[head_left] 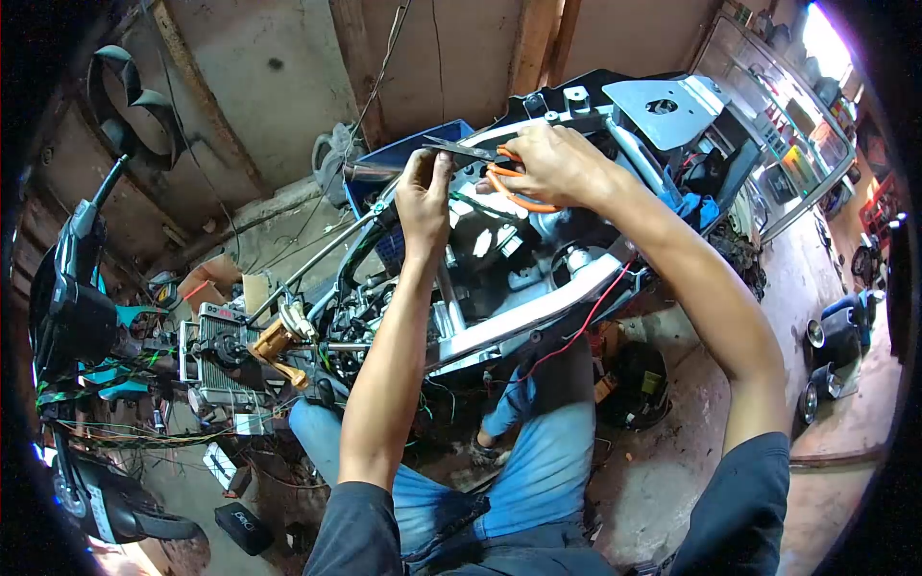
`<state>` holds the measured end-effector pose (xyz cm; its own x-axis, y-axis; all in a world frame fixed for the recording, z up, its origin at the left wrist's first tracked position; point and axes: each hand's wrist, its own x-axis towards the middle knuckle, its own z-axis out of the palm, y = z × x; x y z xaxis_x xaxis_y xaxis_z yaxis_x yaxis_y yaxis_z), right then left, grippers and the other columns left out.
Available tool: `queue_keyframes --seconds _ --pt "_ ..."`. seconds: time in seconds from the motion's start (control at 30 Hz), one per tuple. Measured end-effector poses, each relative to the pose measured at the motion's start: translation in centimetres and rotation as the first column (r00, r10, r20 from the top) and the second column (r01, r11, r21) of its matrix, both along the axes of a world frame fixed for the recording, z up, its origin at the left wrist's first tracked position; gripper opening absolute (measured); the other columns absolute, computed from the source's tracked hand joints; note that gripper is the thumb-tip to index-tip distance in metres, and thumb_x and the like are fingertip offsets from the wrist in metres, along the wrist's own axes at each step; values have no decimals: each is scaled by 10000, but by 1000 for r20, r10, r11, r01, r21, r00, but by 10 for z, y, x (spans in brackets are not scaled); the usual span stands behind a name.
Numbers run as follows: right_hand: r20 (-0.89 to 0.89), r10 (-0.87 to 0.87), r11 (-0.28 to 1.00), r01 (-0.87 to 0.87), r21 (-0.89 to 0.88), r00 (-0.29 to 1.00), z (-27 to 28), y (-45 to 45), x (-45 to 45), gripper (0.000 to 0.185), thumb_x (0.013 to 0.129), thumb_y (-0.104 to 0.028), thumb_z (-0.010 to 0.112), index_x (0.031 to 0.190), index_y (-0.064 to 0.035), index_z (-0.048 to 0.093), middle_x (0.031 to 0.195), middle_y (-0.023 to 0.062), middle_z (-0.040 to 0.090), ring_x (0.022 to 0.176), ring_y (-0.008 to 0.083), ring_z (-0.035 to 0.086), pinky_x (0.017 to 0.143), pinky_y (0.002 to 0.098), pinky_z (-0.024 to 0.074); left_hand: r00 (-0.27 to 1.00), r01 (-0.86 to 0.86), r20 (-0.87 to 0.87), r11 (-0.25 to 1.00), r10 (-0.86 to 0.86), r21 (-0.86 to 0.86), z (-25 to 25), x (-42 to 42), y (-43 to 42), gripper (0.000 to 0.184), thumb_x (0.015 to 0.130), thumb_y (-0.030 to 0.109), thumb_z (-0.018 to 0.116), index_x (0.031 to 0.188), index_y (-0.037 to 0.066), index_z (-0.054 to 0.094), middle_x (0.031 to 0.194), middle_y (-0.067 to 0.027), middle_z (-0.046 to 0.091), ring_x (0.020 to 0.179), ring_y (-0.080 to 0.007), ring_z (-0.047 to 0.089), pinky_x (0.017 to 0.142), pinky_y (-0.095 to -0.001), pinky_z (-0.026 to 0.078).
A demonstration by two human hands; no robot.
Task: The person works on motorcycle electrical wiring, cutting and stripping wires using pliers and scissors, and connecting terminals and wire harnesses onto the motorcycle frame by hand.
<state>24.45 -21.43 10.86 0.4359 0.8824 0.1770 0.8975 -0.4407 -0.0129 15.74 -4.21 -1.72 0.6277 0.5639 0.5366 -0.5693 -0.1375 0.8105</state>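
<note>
Much seems undone: a bare motorcycle frame (538, 309) lies below the right hand (559, 168), gripping scissors (519, 199), and left hand (424, 204), grip unclear, beside the blades (461, 149).

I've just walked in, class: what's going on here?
A person is working over a stripped-down motorbike frame. The right hand grips orange-handled scissors, their blades pointing toward the left hand. The left thumb and fingers are drawn together close by the blades; whether they pinch anything is too small to tell. A red wire hangs down from the near side of the frame.
</note>
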Motion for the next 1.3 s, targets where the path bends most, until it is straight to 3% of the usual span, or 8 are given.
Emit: queue_keyframes --seconds 0.33,0.53,0.6,0.7,0.87,0.9,0.93,1.3 --pt "227 -46 896 -60 440 973 43 -8 6 438 971 -464 639 912 -32 682 928 198 692 887 381 720 786 478 577 978 -161 -82 945 191 283 1 0 -1 230 1080 209 600 1127 4 693 903 -42 715 851 -94 623 783 -276 513" --pt "105 95 657 -142 740 990 93 -91 -24 316 1096 -262 524 1266 -22 642 923 119 623 872 182 636 804 338 529 963 -234 -25 877 270 420 9 -6 -5 231 1073 217 589 1135 18 689 906 -121 733 835 -225 706 788 -352 545" --pt "-543 -6 544 459 703 840 97 -137 -73 411 1099 -226 533 1471 -51 533 1025 102 591 816 170 583 782 344 522 964 -161 -140 916 225 368 11 -9 -4 261 1097 223 546 1178 23 692 956 -111 738 888 -187 703 816 -342 545" --pt "-405 162 450 298 842 900 49 -204 -137 310 1101 -369 502 1152 -69 556 839 21 503 739 115 480 675 293 375 995 -93 -27 984 98 151 6 -5 0 418 1143 334 428 1228 7 675 1048 -100 725 975 -188 689 900 -322 529" --pt "-736 -341 292 811 507 584 -198 -366 -233 370 1034 -354 649 823 -51 632 726 -28 536 638 68 499 538 277 367 980 155 188 823 -60 -547 13 -6 16 549 1141 436 320 1338 -12 569 1120 -156 685 1066 -280 691 1004 -422 558" --pt "-992 -88 53 995 82 87 -160 -329 -270 387 993 -264 704 695 -40 602 633 -33 472 591 73 439 496 304 326 976 149 216 832 -35 -535 18 -6 21 513 1137 393 352 1326 -34 563 1162 -179 668 1085 -303 684 1024 -451 558" --pt "-735 -574 413 903 121 361 -183 -335 -305 401 948 -218 762 634 -50 577 595 -34 458 603 76 420 517 320 319 969 143 247 843 -11 -519 24 -6 26 477 1133 349 383 1315 -56 557 1204 -202 651 1103 -327 676 1044 -481 558" --pt "-459 -877 423 677 -602 141 -378 -423 -496 269 902 -259 713 882 3 773 851 239 739 814 402 738 711 489 568 909 30 407 961 89 -276 110 -190 17 431 1111 278 375 1346 -38 550 1285 -183 619 1181 -307 619 1108 -485 491"
